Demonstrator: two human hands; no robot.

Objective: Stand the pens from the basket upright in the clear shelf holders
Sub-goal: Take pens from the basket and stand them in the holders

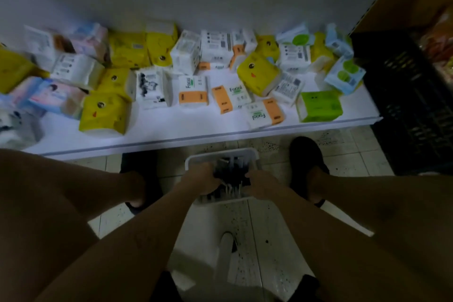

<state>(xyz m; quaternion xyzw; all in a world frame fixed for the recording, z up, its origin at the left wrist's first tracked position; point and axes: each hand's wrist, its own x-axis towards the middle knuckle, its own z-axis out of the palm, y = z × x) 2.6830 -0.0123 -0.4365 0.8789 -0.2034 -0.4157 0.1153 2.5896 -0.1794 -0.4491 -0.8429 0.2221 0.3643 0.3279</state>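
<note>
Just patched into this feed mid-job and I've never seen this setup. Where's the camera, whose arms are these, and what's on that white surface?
There is no robot here. This is one person, filmed by a wide-angle camera worn on their own head and looking down, so the two bare arms are theirs. The left hand and right hand reach into a white basket on the tiled floor and grip a bundle of dark pens from either side. Beyond the basket runs a low white shelf strewn with tissue packs in yellow, white, orange and green. A black crate stands at the right. The picture is dim and blurred, and no clear holders show in it.
</note>
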